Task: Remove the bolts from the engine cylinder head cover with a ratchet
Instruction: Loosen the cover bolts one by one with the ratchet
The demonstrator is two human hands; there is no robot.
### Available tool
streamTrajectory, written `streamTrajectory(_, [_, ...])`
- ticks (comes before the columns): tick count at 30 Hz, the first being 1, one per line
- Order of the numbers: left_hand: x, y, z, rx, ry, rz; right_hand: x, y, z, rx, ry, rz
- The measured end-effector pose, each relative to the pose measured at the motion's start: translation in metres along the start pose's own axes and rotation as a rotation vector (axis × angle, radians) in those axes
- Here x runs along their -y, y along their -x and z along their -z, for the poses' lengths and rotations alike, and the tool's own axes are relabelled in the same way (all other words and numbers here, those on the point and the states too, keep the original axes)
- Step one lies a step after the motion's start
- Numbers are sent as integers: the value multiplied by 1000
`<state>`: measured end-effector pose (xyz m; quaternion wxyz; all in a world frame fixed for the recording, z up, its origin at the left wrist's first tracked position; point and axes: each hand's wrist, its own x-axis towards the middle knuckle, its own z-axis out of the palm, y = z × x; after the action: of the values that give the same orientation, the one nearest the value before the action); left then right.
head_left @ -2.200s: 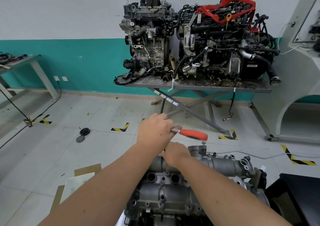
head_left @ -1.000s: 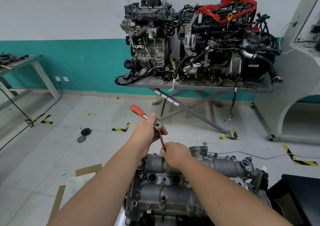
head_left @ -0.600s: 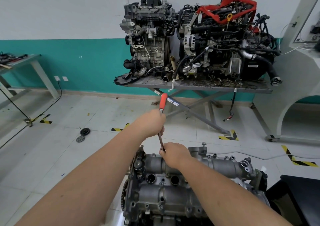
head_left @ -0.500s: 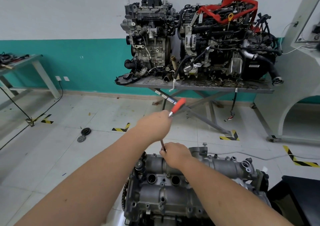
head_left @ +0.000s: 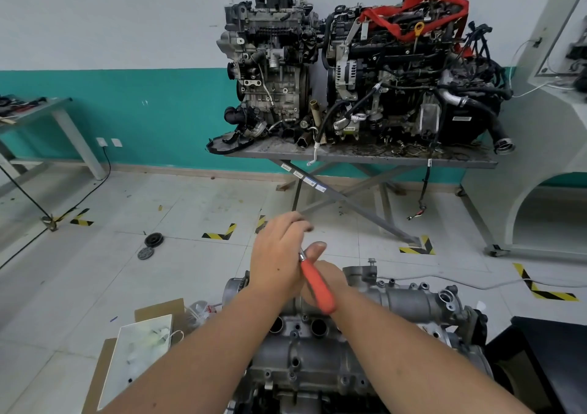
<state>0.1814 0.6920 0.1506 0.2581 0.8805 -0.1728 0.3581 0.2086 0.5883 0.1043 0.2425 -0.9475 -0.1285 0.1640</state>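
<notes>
Left hand [head_left: 279,256] curled round ratchet [head_left: 317,283], red handle angled down-right. Right hand [head_left: 327,281] mostly hidden behind it; its grip cannot be told. Cylinder head cover [head_left: 317,347] directly below hands. Two engines [head_left: 365,76] on tabletop [head_left: 381,156] behind; cardboard box [head_left: 139,347] left.

ratchet [head_left: 317,288]: orange grip on a thin steel shank, lower centre of frame, slanting up-left; head hidden behind the hands.
cylinder head cover [head_left: 317,350]: bare grey cast metal, bottom centre, two round open wells showing, small bolt bosses along its edges.
</notes>
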Motion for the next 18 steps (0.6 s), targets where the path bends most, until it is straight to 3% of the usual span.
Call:
streamTrajectory(3, [-4, 7, 0, 7, 481, 406, 2, -2, 1, 16, 133, -31])
streamTrajectory(9, [-12, -1, -8, -109, 1001, 934, 1, -8, -1, 21, 150, -86])
streamTrajectory(13, [2, -10, 2, -76, 1117, 1078, -2, -8, -4, 1, 153, -86])
streamTrajectory(18, [18, -7, 17, 173, 1214, 993, -2, -8, -4, -15, 165, -69])
